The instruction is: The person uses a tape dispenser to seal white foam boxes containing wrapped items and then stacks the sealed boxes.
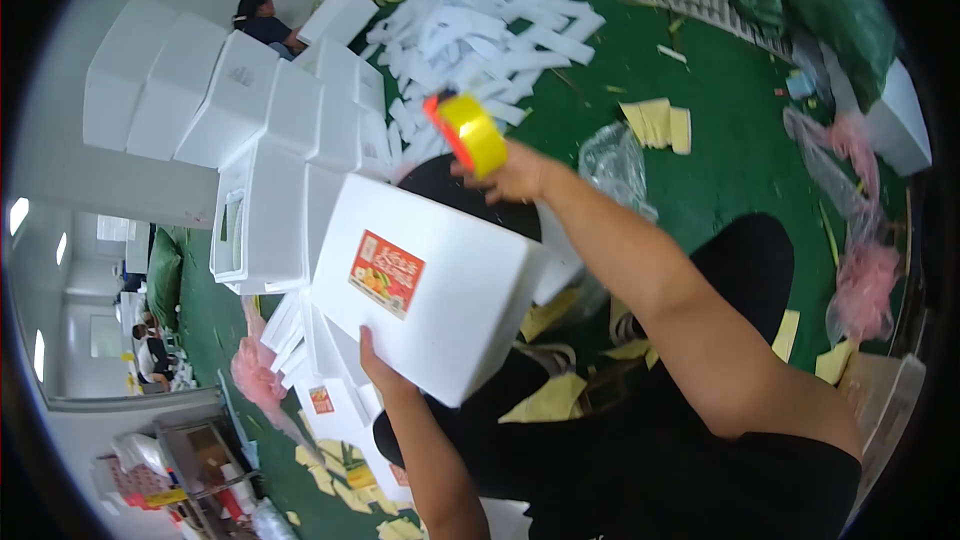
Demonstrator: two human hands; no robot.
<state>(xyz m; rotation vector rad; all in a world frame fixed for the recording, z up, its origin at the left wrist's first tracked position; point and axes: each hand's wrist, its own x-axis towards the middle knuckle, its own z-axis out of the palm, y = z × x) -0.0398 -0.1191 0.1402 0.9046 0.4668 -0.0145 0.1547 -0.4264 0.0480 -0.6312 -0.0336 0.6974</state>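
A white foam box (420, 285) with a red picture label (387, 274) is tilted in front of me. My left hand (380, 360) holds it at its lower left edge, thumb up against the labelled face; the other fingers are hidden. Above the box's far right corner, my right hand (520, 172) is closed round a tape dispenser with orange-red parts and a roll of yellow tape (474, 134). A black rounded shape (450, 180) shows between the box and my right hand.
Stacked white foam boxes (245, 90) stand at the left, a person (265, 20) behind them. White foam strips (480, 15) heap on the green floor at the far side. Yellow paper pieces (660, 125), clear plastic (615, 165) and pink bags (865, 285) lie around.
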